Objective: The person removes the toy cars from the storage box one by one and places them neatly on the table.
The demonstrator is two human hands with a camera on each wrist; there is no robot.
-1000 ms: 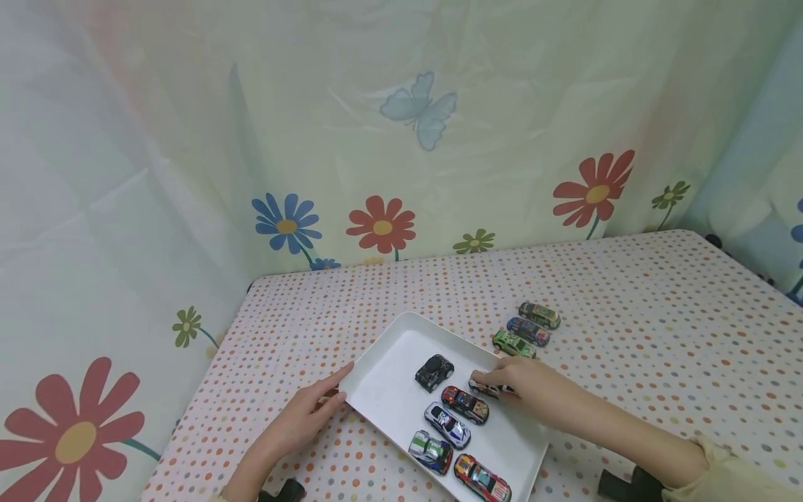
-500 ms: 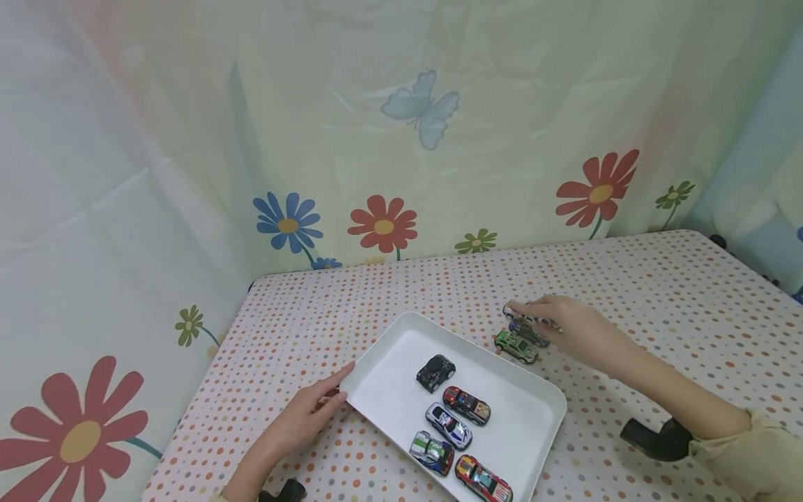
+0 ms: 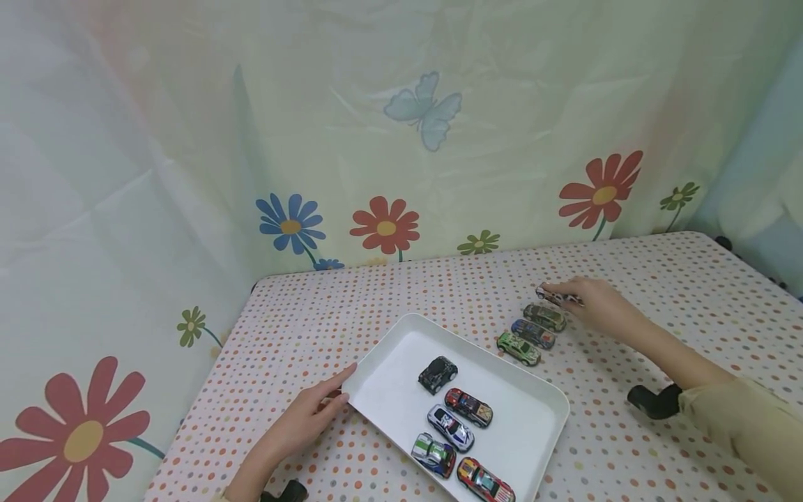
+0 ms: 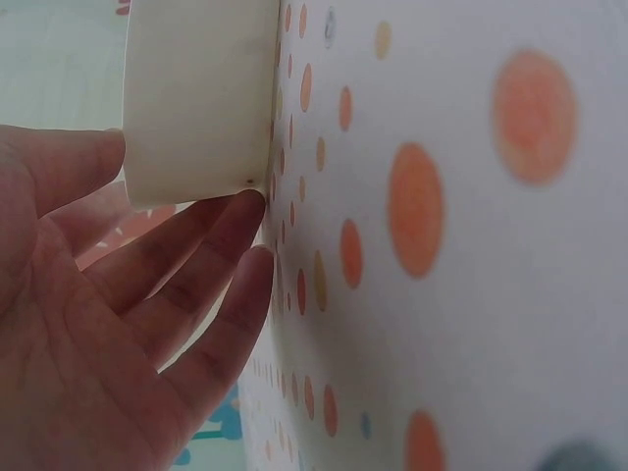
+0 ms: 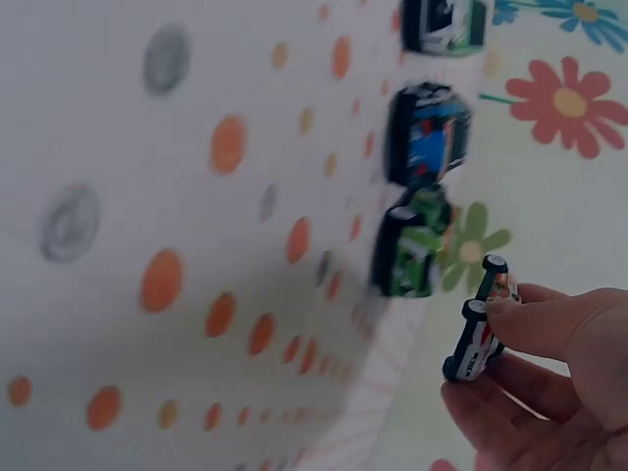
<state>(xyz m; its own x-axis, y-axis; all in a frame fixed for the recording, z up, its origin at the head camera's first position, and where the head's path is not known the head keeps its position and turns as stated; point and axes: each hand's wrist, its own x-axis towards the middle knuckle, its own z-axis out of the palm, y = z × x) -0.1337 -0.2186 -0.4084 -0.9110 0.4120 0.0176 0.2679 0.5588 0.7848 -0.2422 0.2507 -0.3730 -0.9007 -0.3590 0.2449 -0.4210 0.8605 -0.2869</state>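
Note:
My right hand (image 3: 599, 303) pinches a small toy car (image 3: 558, 295) with white and orange markings between thumb and fingers. In the right wrist view that toy car (image 5: 481, 329) hangs clear of the spotted surface. Three toy cars stand in a row just nearer: a dark camouflage car (image 3: 544, 316), a blue car (image 3: 532, 334) and a green car (image 3: 518, 348). My left hand (image 3: 307, 411) rests against the left corner of a white tray (image 3: 383, 376). Its fairly straight fingertips (image 4: 250, 201) touch the tray's outer wall (image 4: 201, 108).
Inside the tray stand several toy cars: a black one (image 3: 438, 375), a red-and-black one (image 3: 468, 407), a white-and-blue one (image 3: 450, 428), a green-and-white one (image 3: 433, 454) and a red-and-yellow one (image 3: 486, 480). A dotted cloth (image 3: 659, 300) covers the table, with a flowered curtain (image 3: 502, 139) behind it.
My right hand has lifted the white-and-orange toy car out of the tray and carried it back and right, past the row of three. My left hand has stayed at the tray's corner.

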